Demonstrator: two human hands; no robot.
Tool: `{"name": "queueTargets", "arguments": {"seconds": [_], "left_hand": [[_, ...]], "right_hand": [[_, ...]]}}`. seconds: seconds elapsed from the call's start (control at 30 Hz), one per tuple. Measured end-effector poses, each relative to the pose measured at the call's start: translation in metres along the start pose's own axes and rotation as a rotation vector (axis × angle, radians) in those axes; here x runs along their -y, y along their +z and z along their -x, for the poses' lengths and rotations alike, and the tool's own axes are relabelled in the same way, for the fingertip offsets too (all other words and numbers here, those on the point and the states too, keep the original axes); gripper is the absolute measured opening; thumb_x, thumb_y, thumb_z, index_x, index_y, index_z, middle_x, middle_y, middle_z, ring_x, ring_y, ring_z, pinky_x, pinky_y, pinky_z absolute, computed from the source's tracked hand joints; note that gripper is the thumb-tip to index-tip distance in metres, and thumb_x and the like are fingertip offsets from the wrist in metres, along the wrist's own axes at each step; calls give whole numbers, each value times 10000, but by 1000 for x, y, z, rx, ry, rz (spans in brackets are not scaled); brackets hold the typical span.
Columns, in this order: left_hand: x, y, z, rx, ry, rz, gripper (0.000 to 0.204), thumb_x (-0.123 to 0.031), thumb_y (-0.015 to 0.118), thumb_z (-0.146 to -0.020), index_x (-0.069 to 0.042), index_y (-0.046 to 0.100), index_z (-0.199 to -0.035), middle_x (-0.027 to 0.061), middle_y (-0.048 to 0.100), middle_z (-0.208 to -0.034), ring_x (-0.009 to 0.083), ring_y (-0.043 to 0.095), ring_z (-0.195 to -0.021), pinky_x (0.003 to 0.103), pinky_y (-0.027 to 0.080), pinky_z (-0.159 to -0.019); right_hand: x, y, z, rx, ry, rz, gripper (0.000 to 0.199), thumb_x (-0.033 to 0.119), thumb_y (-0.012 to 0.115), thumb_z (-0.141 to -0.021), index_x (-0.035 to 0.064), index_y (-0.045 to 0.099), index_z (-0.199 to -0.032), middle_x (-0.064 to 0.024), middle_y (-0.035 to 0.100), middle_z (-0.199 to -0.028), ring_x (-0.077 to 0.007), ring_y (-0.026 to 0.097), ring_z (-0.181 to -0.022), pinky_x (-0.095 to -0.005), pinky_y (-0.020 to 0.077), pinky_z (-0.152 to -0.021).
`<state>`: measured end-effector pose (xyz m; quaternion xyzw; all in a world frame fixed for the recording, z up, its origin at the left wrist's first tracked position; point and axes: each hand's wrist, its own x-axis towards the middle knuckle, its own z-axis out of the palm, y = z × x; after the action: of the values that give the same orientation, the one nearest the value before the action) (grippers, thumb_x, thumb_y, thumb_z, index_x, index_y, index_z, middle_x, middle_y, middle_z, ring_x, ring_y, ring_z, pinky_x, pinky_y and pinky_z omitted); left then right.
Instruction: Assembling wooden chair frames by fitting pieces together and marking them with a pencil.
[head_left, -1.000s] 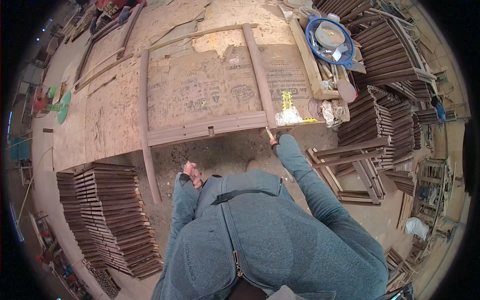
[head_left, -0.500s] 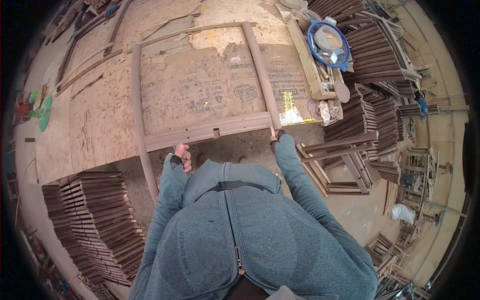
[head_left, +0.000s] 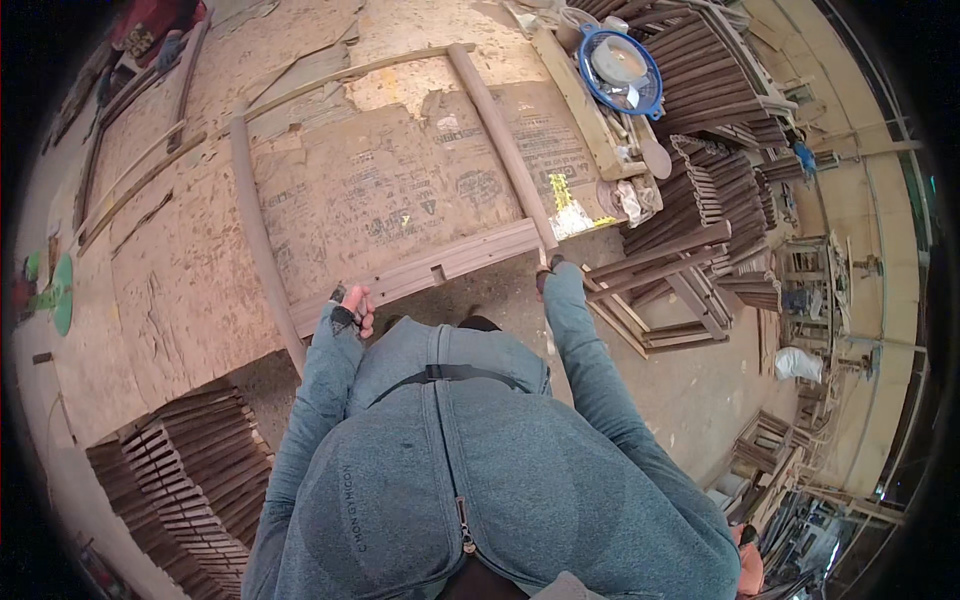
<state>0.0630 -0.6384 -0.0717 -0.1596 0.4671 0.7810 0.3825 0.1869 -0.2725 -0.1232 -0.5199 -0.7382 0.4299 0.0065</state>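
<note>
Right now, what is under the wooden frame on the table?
Inside the frame's outline, brown cardboard shows, lying on the table. What the frame itself covers cannot be seen.

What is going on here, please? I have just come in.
A person stands at a table, where a wooden frame lies partly over the edge. The left hand is at the near rail; whether it touches is unclear. The right hand is by the near end of the right post; what it holds is too small to tell.
</note>
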Motion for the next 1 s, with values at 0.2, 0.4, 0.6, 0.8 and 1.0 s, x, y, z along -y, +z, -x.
{"name": "queueTargets", "arguments": {"seconds": [0.2,0.4,0.6,0.8,1.0], "left_hand": [[-3,11,-15,50,-8,-41,330,-337,541,-859,-52,480,-1015,68,520,-707,145,438,-473,273,340,-376],[-4,11,-19,38,1,5,329,-332,545,-856,-51,479,-1013,56,511,-721,140,429,-487,267,339,-389],[1,11,-23,37,-8,68,333,-335,550,-852,-52,482,-1015,49,504,-727,137,422,-494,271,340,-402],[11,19,-24,11,-2,32,298,-325,546,-857,-69,503,-1003,41,510,-724,134,429,-495,266,334,-401],[14,8,-25,-34,-42,104,286,-265,583,-839,-83,490,-1039,49,493,-666,153,424,-454,294,327,-379]], "right_hand": [[19,8,-14,-79,-302,264,227,116,556,-740,-35,552,-909,-188,576,-661,-297,594,-591,-375,462,-517],[8,-11,-8,164,181,-172,170,161,540,-806,11,542,-885,-94,535,-542,-203,512,-400,-328,407,-347],[-3,0,-27,120,-217,177,211,203,528,-827,6,543,-902,-89,532,-539,-199,514,-399,-318,405,-340],[13,2,-36,-6,-436,339,220,210,512,-832,12,548,-919,-106,536,-520,-189,515,-391,-311,412,-341],[16,-23,-10,246,301,-135,133,144,543,-809,16,534,-846,-131,527,-512,-197,501,-367,-327,399,-326]]}}
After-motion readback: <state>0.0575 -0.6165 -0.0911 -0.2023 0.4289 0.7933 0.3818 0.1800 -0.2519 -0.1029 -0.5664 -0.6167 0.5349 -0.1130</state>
